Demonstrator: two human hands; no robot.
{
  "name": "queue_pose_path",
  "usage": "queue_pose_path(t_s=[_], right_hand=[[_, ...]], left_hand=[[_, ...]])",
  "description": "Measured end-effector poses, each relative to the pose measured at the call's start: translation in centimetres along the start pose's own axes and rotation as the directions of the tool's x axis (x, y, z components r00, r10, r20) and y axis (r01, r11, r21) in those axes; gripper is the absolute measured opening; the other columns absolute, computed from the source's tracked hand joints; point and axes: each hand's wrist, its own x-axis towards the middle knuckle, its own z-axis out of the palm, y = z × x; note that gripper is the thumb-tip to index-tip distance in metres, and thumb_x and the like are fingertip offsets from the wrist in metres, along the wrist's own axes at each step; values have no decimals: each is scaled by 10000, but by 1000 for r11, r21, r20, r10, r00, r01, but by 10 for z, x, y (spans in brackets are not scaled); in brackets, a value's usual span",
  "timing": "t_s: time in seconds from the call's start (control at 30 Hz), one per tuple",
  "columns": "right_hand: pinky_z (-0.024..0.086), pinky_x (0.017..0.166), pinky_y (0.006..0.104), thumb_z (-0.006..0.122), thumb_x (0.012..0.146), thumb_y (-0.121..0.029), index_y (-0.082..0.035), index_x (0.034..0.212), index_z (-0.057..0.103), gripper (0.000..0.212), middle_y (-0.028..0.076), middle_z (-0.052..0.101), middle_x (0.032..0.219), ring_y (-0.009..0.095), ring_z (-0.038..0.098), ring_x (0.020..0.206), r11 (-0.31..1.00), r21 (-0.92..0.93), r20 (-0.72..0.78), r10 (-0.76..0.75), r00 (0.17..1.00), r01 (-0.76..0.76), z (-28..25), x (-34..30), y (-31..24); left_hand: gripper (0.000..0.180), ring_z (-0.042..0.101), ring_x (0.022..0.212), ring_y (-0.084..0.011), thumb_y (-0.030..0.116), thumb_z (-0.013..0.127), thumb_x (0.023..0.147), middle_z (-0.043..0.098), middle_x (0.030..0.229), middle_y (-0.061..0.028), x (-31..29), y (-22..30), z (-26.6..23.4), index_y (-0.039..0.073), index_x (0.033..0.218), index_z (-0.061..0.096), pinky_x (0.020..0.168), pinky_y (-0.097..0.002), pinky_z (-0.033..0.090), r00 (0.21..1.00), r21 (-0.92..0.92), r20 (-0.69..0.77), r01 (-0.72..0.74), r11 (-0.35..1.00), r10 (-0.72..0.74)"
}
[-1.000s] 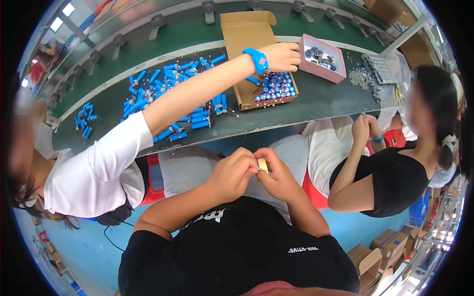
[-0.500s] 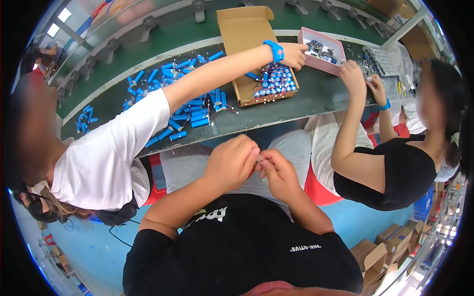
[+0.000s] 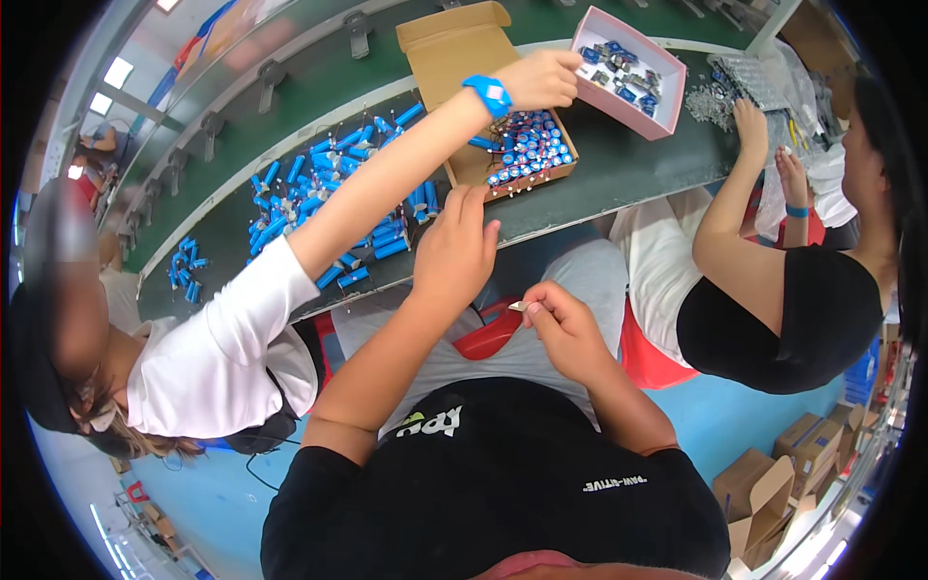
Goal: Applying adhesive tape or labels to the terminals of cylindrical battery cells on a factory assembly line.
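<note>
Right hand (image 3: 564,329): I have it pinched, thumb and fingertip clamped on the small pale piece; it hangs off the desk (image 3: 628,162), short of the near edge, above the lap.
Small pale piece (image 3: 518,306): its narrow end juts leftward out of that pinch; it is too small for me to identify from here, perhaps a strip of tape or card.
Left hand (image 3: 454,246): its fingers stretch forward with the thumb apart, and I see nothing in their grasp; it reaches over the near edge of the desk, fingertips just beside the near left corner of the cardboard box.
Cardboard box (image 3: 569,147): the lid (image 3: 454,48) leans back toward the far edge; blue cells (image 3: 527,150) fill the inside, thin wires trailing over its near wall.
Loose blue cells (image 3: 333,179): they spread leftward along the desk, some close to its near edge.
Pink box (image 3: 623,108): it sits just right of the cardboard box with small boards inside, a co-worker's hand (image 3: 546,79) at its left corner.
Step in hand: I judge it a pick-up, piece ready on the right, left hand free for a cell.
Next move: I think it calls for a light left pinch, below the co-worker's forearm, without snagging wires.
</note>
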Motion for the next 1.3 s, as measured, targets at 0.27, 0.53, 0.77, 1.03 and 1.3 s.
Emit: queue_pose_path(t_s=[0.27,0.53,0.77,1.03,1.3], right_hand=[[406,690,211,482,978,-45,-25,969,544,66,-14,530,811,50,481,751,999,29,22,-27,999,26,-8,3,5],[411,717,213,481,974,-35,-18,964,541,63,-8,541,827,52,495,781,1000,5,28,-15,999,15,-12,6,6],[410,712,213,482,973,-35,-18,966,542,63,-5,552,832,51,500,778,999,35,19,-43,999,42,-10,7,1],[414,716,217,480,972,-34,-19,961,540,63,-3,548,830,57,503,778,999,19,-19,-41,999,41,-16,1,-1],[418,705,222,487,987,-75,-30,956,548,82,-3,554,828,61,507,771,999,15,3,-37,999,37,-16,5,-10]], left_hand=[[168,628,863,-340,91,606,883,610,960,-130,3,-11,9,46,1043,578,720,-436,503,997,-47,-35,-76,996,74],[94,652,761,-348,128,597,884,636,935,-130,49,-13,-16,75,936,654,627,-429,531,996,133,-77,-26,991,36],[155,659,883,-333,72,628,777,661,925,-140,115,-46,11,65,926,672,757,-441,531,925,454,368,-271,849,99],[152,653,905,-340,119,644,795,667,917,-148,114,-32,-6,57,933,659,774,-454,522,906,456,417,-276,846,71],[178,655,817,-281,145,531,936,654,895,-145,79,10,-86,29,1066,570,692,-396,511,877,164,479,-41,986,-44]])
